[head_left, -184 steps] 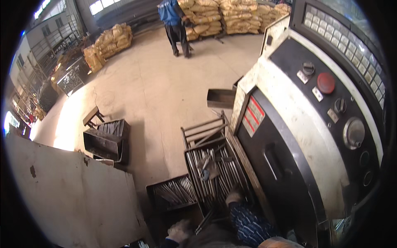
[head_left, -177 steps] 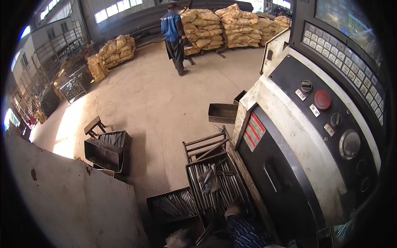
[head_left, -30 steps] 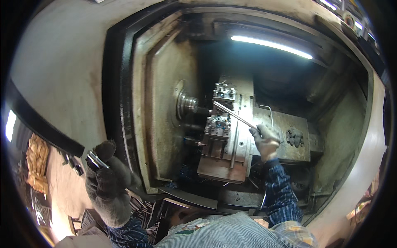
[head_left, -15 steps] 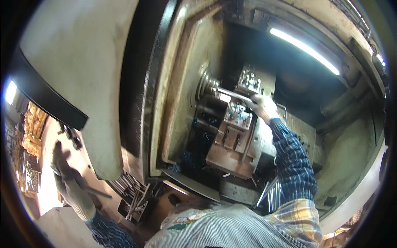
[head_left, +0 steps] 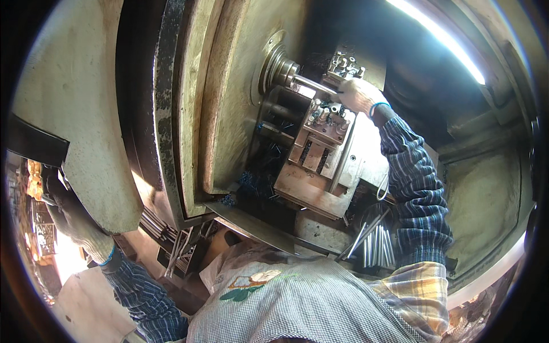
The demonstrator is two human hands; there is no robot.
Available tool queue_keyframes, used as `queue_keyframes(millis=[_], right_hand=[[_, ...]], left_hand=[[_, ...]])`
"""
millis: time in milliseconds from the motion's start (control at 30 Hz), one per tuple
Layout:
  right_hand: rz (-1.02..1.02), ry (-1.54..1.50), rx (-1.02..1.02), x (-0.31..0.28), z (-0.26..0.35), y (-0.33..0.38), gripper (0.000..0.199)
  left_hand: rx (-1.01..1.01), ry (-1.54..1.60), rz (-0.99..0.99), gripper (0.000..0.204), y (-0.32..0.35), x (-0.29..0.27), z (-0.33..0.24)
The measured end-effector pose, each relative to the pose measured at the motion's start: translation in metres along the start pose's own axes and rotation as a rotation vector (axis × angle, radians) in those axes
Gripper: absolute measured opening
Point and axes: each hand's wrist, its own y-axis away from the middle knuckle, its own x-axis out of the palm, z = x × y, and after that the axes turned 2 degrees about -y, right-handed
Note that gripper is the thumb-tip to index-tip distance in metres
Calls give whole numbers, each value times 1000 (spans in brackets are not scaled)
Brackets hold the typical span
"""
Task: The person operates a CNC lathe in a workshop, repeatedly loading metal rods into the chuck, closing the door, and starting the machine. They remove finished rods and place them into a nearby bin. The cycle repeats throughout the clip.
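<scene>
My right hand (head_left: pixel 359 94) is now up at the chuck (head_left: pixel 281 70), feeding the metal rod (head_left: pixel 314 84) in, no longer back on the slide; my gloved left hand (head_left: pixel 68 214) drops lower beside the door

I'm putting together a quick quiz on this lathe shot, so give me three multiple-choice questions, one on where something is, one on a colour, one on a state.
1. Where is the right hand?
A. on the floor crates
B. inside the machine, at the metal rod by the chuck
C. on the apron

2. What colour is the band on the right wrist?
A. red
B. blue
C. yellow

3. How is the light strip inside the machine?
A. lit
B. dark
C. covered

Answers: B, the hand reaches to the rod beside the chuck; B, a blue band circles the wrist; A, the strip glows bright white. The left hand is outside, by the machine's door.
</scene>
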Motion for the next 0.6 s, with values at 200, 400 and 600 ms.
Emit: queue_keyframes(millis=[200,400,600], right_hand=[[27,-254,-6,-12,78,-31,61],[9,-260,-74,-6,77,-38,61],[4,-254,-153,-1,74,-39,61]], left_hand=[[71,45,89,49,2,-4,9],[41,-83,70,43,-2,-18,6],[128,25,-53,41,38,8,-12]])
